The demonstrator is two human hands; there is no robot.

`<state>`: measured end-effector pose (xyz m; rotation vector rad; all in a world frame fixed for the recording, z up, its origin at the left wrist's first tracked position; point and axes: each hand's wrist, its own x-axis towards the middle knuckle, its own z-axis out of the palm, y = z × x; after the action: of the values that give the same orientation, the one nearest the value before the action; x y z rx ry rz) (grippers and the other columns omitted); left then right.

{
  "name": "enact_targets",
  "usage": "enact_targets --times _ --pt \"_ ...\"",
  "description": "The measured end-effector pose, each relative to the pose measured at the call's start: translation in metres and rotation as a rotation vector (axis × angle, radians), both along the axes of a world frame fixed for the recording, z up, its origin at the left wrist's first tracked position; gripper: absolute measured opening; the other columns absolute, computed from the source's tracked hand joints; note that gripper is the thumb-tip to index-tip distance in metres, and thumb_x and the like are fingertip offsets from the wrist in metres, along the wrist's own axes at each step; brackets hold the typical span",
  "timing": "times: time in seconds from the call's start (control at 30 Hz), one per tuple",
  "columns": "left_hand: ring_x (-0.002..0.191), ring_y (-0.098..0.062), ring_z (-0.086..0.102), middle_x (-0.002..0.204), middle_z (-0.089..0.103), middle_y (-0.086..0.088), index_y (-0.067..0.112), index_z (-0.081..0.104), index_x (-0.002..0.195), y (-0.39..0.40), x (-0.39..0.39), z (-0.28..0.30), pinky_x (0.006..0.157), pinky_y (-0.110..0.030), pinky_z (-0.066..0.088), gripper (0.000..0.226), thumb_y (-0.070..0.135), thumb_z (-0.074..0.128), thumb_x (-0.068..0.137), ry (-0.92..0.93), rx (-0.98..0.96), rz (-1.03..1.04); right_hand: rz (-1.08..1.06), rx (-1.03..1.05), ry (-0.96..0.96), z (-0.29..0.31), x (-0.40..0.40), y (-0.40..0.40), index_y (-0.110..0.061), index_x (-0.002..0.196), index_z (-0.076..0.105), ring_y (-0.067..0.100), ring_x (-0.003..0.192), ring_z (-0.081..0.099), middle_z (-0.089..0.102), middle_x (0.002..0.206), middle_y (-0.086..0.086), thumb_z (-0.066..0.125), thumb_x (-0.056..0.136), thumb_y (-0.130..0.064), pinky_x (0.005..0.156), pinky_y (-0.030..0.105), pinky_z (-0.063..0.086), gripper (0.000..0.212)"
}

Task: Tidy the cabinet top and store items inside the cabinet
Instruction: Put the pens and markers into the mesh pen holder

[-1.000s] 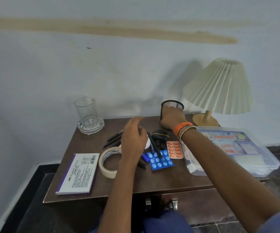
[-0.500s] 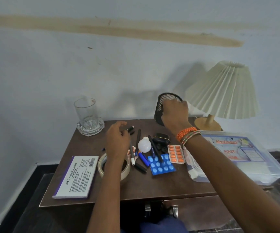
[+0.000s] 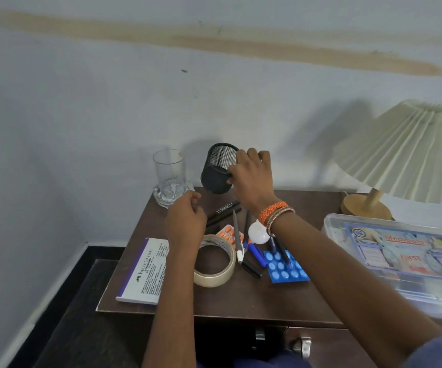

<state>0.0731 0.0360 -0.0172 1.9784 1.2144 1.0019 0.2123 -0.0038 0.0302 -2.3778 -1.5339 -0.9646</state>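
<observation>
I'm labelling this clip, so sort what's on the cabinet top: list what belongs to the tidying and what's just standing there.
In the job: mesh pen holder, lifted and tilted in the right hand; pens; tape roll; blue blister pack; orange blister pack; stamp pad box; first-aid box.

Standing by: lamp; glass.

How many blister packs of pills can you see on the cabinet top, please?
2: a blue blister pack right of the tape roll, and an orange blister pack behind the roll, partly under a pen. More may lie hidden.

Soft even daylight – lamp (image 3: 403, 152) shadow on wall (image 3: 81, 107) (faint), wide-angle bending at edges, slight blur.
</observation>
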Motion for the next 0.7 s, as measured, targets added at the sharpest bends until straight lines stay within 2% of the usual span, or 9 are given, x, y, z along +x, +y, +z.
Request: enact_targets --times 0.17,0.3,0.47,0.57,0.7 --pt "0.096 -0.019 0.062 0.105 0.069 -0.003 0.015 0.066 0.107 0.009 -0.003 -0.002 0.08 -0.03 0.047 0.027 0.007 0.05 0.087 0.02 -0.01 0.004 0.018 -0.152 -0.023 -0.003 -0.007 0.01 -0.016 0.087 0.07 0.026 0.093 0.053 0.062 0.089 0.004 0.066 0.081 -0.015 0.085 0.039 0.036 0.007" --pt "0.092 -0.019 0.062 0.102 0.069 -0.003 0.016 0.066 0.105 0.013 -0.004 -0.002 0.082 -0.033 0.05 0.025 0.009 0.05 0.087 0.041 -0.016 -0.009 0.036 -0.231 0.041 -0.004 -0.008 0.011 -0.016 0.085 0.064 0.026 0.086 0.059 0.067 0.085 0.004 0.057 0.088 -0.008 0.089 0.038 0.034 0.01" --pt "0.088 -0.018 0.06 0.1 0.068 -0.003 0.017 0.066 0.103 0.015 -0.004 -0.002 0.083 -0.036 0.052 0.023 0.01 0.05 0.088 0.05 -0.046 -0.012 0.107 -0.177 0.177 -0.004 -0.002 0.007 -0.014 0.098 0.065 0.029 0.086 0.063 0.065 0.099 0.007 0.048 0.093 -0.009 0.066 0.03 0.036 0.018" --pt "0.084 -0.014 0.056 0.101 0.068 -0.003 0.015 0.066 0.104 0.015 -0.004 -0.003 0.081 -0.034 0.051 0.024 0.009 0.05 0.088 0.06 -0.076 -0.024 0.103 -0.176 0.234 0.0 0.001 0.004 -0.017 0.098 0.066 0.031 0.086 0.062 0.065 0.098 0.008 0.048 0.092 -0.009 0.064 0.03 0.036 0.02" --pt "0.089 -0.018 0.06 0.099 0.068 -0.003 0.015 0.067 0.103 0.014 -0.003 -0.002 0.079 -0.033 0.049 0.025 0.007 0.049 0.087 0.069 -0.07 -0.03 0.074 -0.21 0.304 0.002 0.002 0.0 -0.018 0.101 0.067 0.032 0.09 0.063 0.064 0.099 0.009 0.049 0.091 -0.008 0.064 0.03 0.034 0.022"
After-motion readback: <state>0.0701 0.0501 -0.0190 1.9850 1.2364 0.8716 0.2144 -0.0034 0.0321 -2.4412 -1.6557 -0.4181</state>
